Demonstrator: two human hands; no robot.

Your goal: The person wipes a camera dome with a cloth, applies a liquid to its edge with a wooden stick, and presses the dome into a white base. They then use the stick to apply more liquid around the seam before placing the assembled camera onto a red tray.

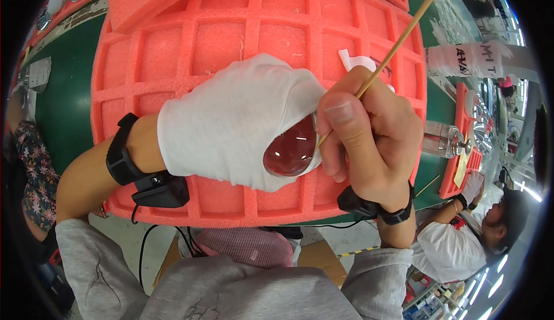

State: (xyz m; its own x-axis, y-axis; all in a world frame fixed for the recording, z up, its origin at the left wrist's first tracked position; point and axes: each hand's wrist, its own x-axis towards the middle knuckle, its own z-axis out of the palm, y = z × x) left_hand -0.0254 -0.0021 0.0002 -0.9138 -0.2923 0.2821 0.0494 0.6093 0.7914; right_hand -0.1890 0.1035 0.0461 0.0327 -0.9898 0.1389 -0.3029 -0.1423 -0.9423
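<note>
My left hand (242, 118), in a white glove, is closed around a round, glossy glass lens (290, 148) that looks dark red with bright reflections. Bare and pinching, my right hand (372, 132) holds a thin wooden stick (398, 44) between thumb and fingers. The stick slants up to the far right, and its lower tip meets the lens's right edge; whether it presses on the glass I cannot tell. Both hands are above a pink foam tray (252, 49) divided into square compartments. A white strip (348, 60) lies on the tray just beyond my right hand.
Another pink foam piece (147, 0) overlaps the tray's far left. On the green table (66, 89), a clear bottle with a metal top (443, 139) stands right of the tray. A wrapped post (467, 60) rises beyond it. One co-worker (461, 239) is at the right.
</note>
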